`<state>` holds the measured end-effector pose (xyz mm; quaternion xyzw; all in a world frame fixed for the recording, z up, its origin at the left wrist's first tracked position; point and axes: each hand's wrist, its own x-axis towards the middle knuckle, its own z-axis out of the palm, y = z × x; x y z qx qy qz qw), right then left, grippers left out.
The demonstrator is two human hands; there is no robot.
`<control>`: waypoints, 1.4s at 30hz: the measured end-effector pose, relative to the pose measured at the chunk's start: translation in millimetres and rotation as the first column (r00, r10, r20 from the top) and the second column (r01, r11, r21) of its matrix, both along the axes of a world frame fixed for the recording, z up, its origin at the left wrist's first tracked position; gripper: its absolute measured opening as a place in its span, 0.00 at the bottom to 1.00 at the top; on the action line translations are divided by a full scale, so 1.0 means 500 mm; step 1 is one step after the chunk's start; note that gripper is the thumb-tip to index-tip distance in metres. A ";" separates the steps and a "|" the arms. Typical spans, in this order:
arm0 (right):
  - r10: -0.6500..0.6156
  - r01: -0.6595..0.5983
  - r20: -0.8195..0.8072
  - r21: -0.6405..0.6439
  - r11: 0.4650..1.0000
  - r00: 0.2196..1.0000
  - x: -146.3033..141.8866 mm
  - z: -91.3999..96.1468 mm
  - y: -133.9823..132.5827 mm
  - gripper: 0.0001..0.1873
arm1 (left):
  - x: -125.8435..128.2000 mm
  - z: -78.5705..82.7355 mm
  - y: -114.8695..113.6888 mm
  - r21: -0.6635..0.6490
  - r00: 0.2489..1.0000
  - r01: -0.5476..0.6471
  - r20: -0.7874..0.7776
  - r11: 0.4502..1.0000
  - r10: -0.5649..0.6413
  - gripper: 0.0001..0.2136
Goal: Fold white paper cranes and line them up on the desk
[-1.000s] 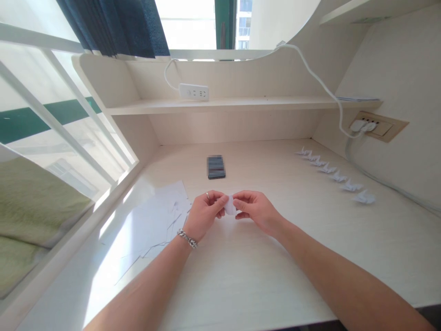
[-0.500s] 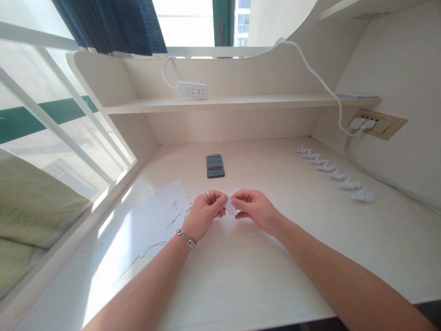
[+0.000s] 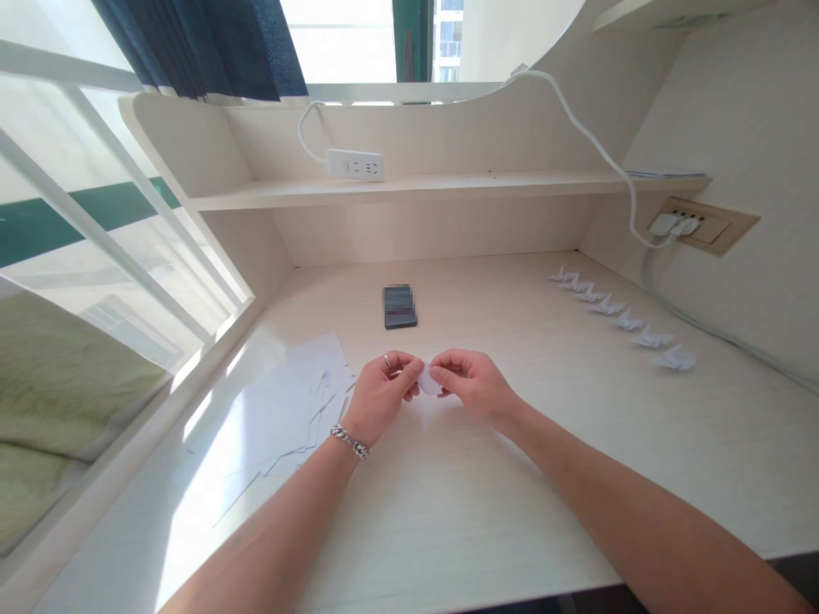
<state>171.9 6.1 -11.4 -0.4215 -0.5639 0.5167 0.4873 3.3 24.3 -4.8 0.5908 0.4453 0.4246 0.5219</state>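
Note:
A small folded piece of white paper is pinched between both hands just above the pale desk. My left hand, with a ring and a metal bracelet, grips its left side with closed fingers. My right hand grips its right side the same way. Most of the paper is hidden by my fingertips. Loose white paper sheets lie on the desk just left of my left hand.
A dark phone lies behind my hands. Several folded white paper cranes stand in a row at the right. A power strip sits on the shelf, and a white cable runs to the wall socket.
Both hands stay pinched on the paper, with only slight finger shifts. The view has tilted a little.

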 end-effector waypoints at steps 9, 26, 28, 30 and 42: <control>0.017 -0.019 -0.063 -0.032 0.999 0.998 -0.002 0.006 -0.006 0.14 | 0.005 0.002 -0.004 0.067 0.996 -0.060 0.064 0.996 0.055 0.17; 0.117 -0.136 -0.153 -0.118 0.984 0.981 0.007 0.025 -0.013 0.16 | -0.005 -0.004 -0.002 0.086 0.994 0.056 0.091 0.995 -0.063 0.15; 0.072 -0.083 -0.098 -0.103 0.991 0.993 0.003 0.026 -0.014 0.16 | -0.005 -0.005 -0.001 0.092 0.994 0.052 0.090 0.994 -0.060 0.15; 0.033 -0.038 -0.058 -0.085 0.996 0.998 0.000 0.027 -0.015 0.17 | -0.005 -0.005 0.000 0.093 0.995 0.044 0.080 0.995 -0.051 0.16; 0.064 -0.064 -0.067 0.009 0.998 0.996 0.002 0.009 -0.011 0.16 | -0.004 -0.005 0.003 0.036 0.996 0.009 0.090 0.999 -0.013 0.17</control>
